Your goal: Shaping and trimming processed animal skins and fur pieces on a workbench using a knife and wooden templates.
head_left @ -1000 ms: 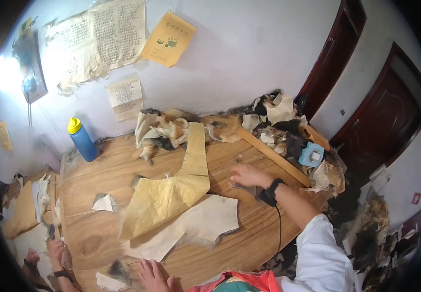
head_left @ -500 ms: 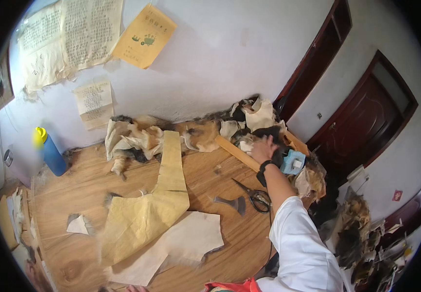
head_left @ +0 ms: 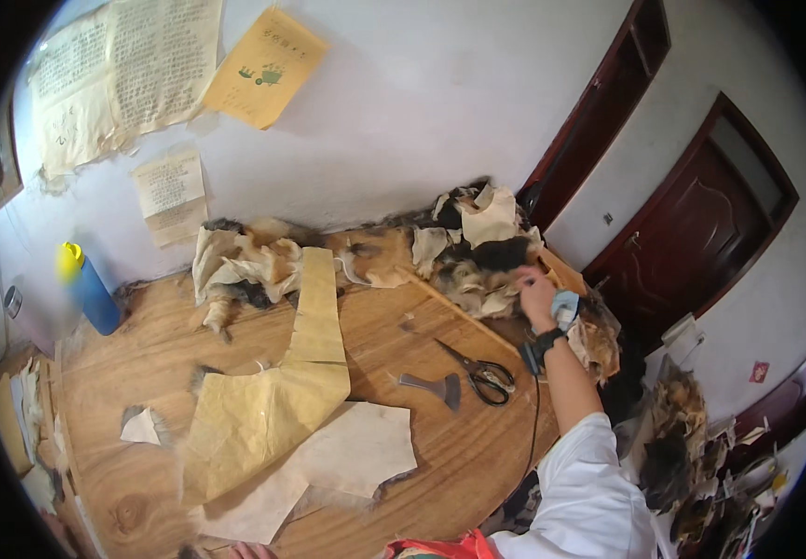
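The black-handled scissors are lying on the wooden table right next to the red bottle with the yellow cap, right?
Not quite. In the head view, the black-handled scissors do lie on the wooden table, but the yellow-capped bottle is blue and stands far from them.

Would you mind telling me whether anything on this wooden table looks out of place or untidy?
Mostly clutter: fur scraps lie heaped along the wall, where the right hand reaches in. The scissors lie open beside a small blade tool. A pelt piece overhangs the table edge.
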A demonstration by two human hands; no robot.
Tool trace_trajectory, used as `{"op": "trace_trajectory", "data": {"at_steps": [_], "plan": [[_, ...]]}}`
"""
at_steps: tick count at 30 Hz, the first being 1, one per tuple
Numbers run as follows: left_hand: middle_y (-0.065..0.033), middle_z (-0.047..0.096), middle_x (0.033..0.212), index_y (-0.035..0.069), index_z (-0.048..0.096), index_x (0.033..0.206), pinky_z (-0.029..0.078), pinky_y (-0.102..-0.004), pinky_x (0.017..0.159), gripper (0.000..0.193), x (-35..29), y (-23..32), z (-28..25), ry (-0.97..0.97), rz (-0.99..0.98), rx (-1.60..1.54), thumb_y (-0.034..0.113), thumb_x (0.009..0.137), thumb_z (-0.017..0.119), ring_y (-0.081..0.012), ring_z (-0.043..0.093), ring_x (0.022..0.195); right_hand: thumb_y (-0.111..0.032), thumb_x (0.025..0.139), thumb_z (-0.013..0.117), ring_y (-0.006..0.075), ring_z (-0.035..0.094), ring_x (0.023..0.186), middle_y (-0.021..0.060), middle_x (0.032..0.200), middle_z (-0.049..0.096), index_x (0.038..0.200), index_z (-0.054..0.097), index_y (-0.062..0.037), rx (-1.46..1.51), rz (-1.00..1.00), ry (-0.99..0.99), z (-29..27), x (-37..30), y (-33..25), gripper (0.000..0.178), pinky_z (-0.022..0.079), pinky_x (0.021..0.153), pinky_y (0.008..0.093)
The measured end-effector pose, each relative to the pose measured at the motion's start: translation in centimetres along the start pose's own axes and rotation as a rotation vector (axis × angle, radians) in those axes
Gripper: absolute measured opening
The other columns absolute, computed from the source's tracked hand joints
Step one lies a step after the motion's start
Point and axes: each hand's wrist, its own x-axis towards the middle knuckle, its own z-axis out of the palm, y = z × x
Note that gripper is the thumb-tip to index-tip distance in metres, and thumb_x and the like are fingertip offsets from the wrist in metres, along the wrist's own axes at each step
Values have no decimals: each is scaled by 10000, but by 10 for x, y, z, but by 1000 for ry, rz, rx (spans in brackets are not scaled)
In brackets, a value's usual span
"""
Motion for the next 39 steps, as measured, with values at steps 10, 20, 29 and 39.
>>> {"op": "trace_trajectory", "data": {"at_steps": [10,20,29,39], "plan": [[-234,185,1620,61,285,1550,134,-578,1193,897,11,-2,3,-11,31,18,542,866,609,-422,132,1502,-210,834,717,301,679,887,122,895,691,978,712,-73,-314,-72,-139,-18,-34,-12,199,526,739,391],[-247,214,1604,49,289,1547,192,-576,1172,864,6,-9,15,55,42,41,508,888,608,-432,181,1484,-100,808,679,394,645,982,180,965,699,947,721,-52,-562,138,-425,5,-38,50,152,513,843,498],[-258,240,1590,38,292,1544,244,-575,1154,835,7,-11,28,71,72,49,477,907,608,-441,226,1468,-108,777,683,388,656,967,171,965,710,917,741,-98,-503,69,-400,-22,-26,47,152,520,801,483],[-254,220,1601,65,260,1561,211,-589,1167,866,-3,-5,8,13,-20,119,542,911,576,-454,199,1474,-112,887,587,366,610,1128,201,1200,646,1262,574,-51,-531,33,-549,42,-21,-31,380,497,924,455]]}}
